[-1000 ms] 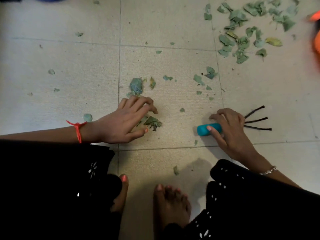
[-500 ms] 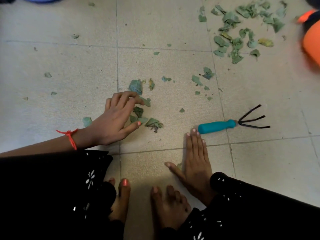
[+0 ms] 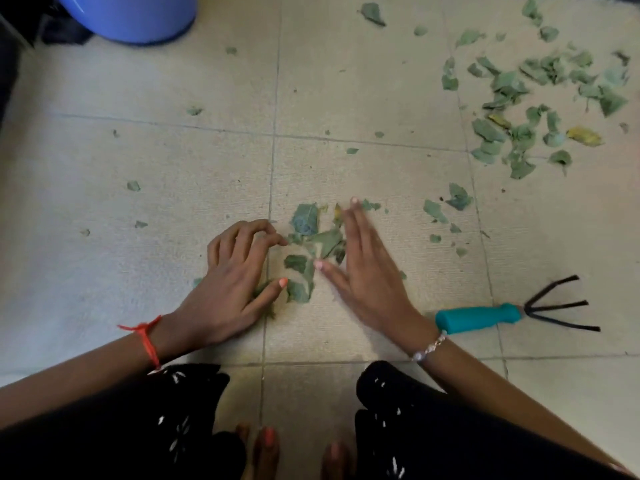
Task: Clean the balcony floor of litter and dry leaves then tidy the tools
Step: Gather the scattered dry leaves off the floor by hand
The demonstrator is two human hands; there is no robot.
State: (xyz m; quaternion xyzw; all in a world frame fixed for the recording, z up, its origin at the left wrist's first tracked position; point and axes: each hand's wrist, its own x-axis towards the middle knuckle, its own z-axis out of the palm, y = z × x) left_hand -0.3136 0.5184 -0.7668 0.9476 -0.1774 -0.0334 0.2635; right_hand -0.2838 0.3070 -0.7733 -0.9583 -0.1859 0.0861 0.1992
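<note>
Left hand (image 3: 228, 282) half-curled, right hand (image 3: 363, 271) flat — both holding nothing — flank crumpled torn leaves (image 3: 304, 220) on rough tile (image 3: 346, 174).

Top left of my feed: 1 blue tub (image 3: 138, 15), 1 dark bundle (image 3: 65, 32) just beside it. Lower edge: black garment with white motifs (image 3: 138, 427); 1 red wrist thread (image 3: 147, 337); 1 beaded bracelet (image 3: 429, 348).

No legible text, labels, brands or numbers anywhere in view. Teal rake handle (image 3: 478, 318) and blue bucket (image 3: 131, 15) both show plain surfaces — nothing printed or readable.
</note>
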